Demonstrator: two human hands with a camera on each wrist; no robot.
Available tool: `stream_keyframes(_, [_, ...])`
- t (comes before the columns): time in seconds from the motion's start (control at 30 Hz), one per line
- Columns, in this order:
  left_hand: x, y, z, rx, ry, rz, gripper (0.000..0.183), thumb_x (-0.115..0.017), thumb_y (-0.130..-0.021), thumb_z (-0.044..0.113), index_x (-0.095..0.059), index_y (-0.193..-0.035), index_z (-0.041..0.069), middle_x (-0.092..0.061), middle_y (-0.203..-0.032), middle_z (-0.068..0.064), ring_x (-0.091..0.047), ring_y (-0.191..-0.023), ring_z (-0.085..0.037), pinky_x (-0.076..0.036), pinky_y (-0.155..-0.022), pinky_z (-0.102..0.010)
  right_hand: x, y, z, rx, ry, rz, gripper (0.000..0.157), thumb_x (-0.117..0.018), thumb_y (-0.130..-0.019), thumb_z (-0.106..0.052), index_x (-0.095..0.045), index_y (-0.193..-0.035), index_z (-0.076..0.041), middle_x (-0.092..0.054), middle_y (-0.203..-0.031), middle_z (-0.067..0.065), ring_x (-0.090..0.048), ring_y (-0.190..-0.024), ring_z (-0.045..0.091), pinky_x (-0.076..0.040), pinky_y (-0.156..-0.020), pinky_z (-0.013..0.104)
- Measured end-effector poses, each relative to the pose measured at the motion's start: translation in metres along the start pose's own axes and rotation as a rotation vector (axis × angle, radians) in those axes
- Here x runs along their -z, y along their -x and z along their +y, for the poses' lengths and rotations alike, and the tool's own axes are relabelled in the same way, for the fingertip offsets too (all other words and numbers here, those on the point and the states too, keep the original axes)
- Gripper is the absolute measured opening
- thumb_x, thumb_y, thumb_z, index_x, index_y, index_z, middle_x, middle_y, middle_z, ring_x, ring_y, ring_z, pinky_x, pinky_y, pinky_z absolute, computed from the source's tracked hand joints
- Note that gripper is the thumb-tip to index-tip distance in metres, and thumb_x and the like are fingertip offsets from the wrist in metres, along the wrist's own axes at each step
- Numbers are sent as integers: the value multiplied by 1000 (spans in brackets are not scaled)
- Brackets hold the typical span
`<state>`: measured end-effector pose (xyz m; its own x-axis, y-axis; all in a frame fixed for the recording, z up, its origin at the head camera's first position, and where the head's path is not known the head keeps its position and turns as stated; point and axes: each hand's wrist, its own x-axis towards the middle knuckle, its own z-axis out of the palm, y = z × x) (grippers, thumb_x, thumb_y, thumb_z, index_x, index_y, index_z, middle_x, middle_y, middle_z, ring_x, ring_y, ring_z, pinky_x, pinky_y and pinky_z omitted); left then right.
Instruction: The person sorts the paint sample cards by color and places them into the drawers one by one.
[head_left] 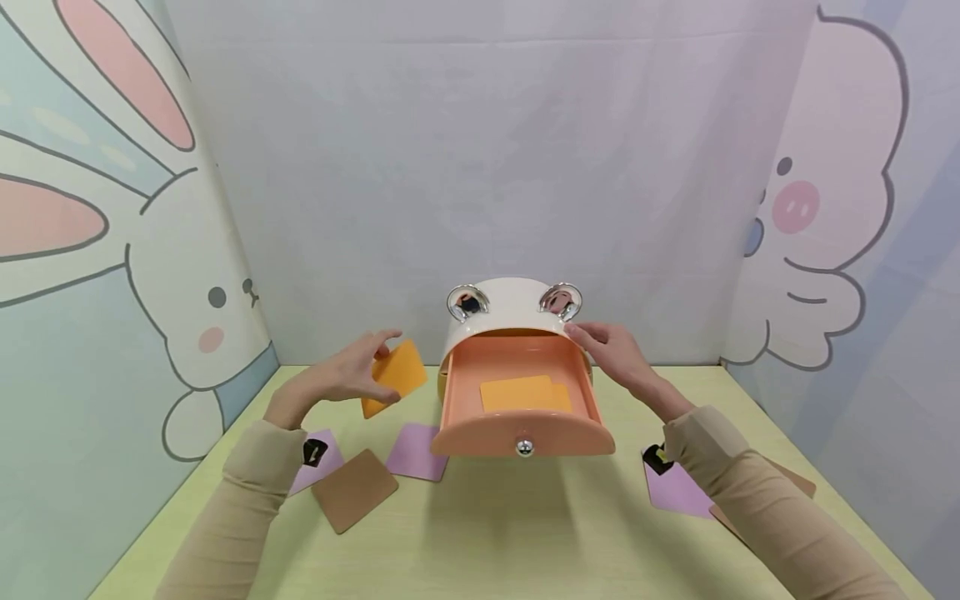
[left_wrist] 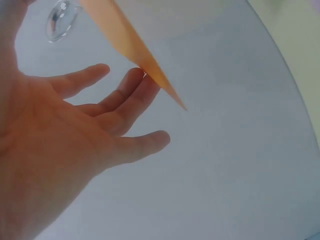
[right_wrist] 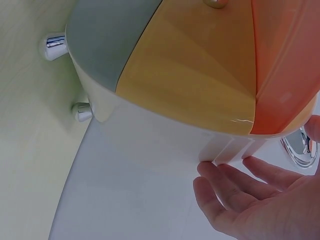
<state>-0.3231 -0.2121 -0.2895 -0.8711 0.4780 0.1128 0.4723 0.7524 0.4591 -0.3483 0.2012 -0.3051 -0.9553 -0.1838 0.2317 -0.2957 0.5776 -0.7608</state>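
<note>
My left hand (head_left: 352,371) pinches an orange card (head_left: 403,371) between thumb and fingers, raised to the left of a small white drawer cabinet (head_left: 513,298) with two shiny silver ears. In the left wrist view the card (left_wrist: 132,42) appears nearly edge-on at the fingertips. The cabinet's top drawer (head_left: 523,433), peach with a silver knob, is pulled out. Inside lie overlapping orange cards (head_left: 517,393). At the cabinet's upper right side is my right hand (head_left: 617,358). Its fingertips touch the white side wall (right_wrist: 165,135) in the right wrist view, with the thumb close by the silver ear (right_wrist: 299,147).
Left of the cabinet, purple cards (head_left: 416,452) and a brown card (head_left: 355,490) lie on the pale yellow-green table (head_left: 510,542). On the right are another purple card (head_left: 678,490) and brown cards partly under the right forearm. Below the open drawer are yellow (right_wrist: 200,65) and grey (right_wrist: 107,40) fronts.
</note>
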Motion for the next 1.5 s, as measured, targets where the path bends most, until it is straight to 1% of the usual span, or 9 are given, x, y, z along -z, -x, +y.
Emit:
stream_keyframes(0.2, [11,6,28,-92,-3,43,78,-78,-74,26,-39,-137,3,-50,-130,-20,-49,-117,-33,-47,-99,-52,1,1,-2,-7,12,-4,69,-47,-94,-59,-53,-137,-6,-59,-134,17,-54,-125,37,-49,-99,54])
stream_keyframes(0.4, [18,6,64,-191,-36,60,70,-78,-73,25,-46,-130,2,-52,-129,-15,-49,-119,-30,-44,-103,-49,1,1,-2,-12,20,-2,71,-46,-94,-61,-52,-138,-6,-59,-134,17,-54,-124,37,-50,-97,54])
stream_keyframes(0.6, [17,-2,94,-279,-97,45,66,-78,-72,29,-49,-126,5,-54,-124,-8,-50,-117,-22,-43,-104,-41,0,0,-3,-1,11,-4,69,-47,-94,-60,-53,-137,-6,-60,-133,17,-56,-123,37,-50,-97,54])
stream_keyframes(0.8, [11,-18,115,-366,-129,21,64,-77,-72,32,-49,-123,6,-55,-122,-7,-51,-114,-20,-43,-102,-37,0,0,-2,4,8,-3,69,-47,-94,-59,-53,-137,-5,-59,-133,18,-55,-123,38,-50,-96,54])
stream_keyframes(0.93, [5,-28,124,-425,-138,8,65,-78,-72,33,-49,-123,5,-55,-120,-7,-52,-111,-21,-44,-100,-36,0,1,-2,2,10,0,69,-47,-95,-59,-53,-137,-5,-60,-133,18,-55,-123,37,-49,-98,54])
stream_keyframes(1.0, [3,-33,128,-438,-127,-5,65,-78,-73,34,-48,-123,6,-55,-119,-7,-52,-110,-20,-44,-100,-35,0,1,-2,-2,17,2,70,-46,-94,-60,-53,-137,-5,-60,-133,18,-55,-124,37,-49,-99,54])
stream_keyframes(1.13, [0,-40,131,-437,-79,-28,65,-78,-73,33,-46,-123,6,-54,-119,-7,-51,-108,-19,-45,-99,-34,0,0,-2,-8,25,3,71,-46,-94,-61,-52,-138,-6,-60,-133,17,-55,-123,37,-50,-97,53])
stream_keyframes(1.33, [-7,-46,132,-432,-63,-50,63,-78,-74,32,-45,-122,7,-53,-118,-5,-51,-105,-18,-46,-96,-33,-1,0,-2,-7,28,1,69,-45,-94,-61,-54,-137,-7,-61,-131,16,-56,-121,35,-53,-93,51])
stream_keyframes(1.5, [-11,-46,133,-451,-26,-53,58,-77,-77,29,-44,-120,8,-53,-117,-7,-52,-105,-22,-47,-95,-39,-1,0,-1,-3,14,4,67,-46,-95,-59,-54,-136,-7,-61,-130,16,-57,-120,36,-52,-95,53])
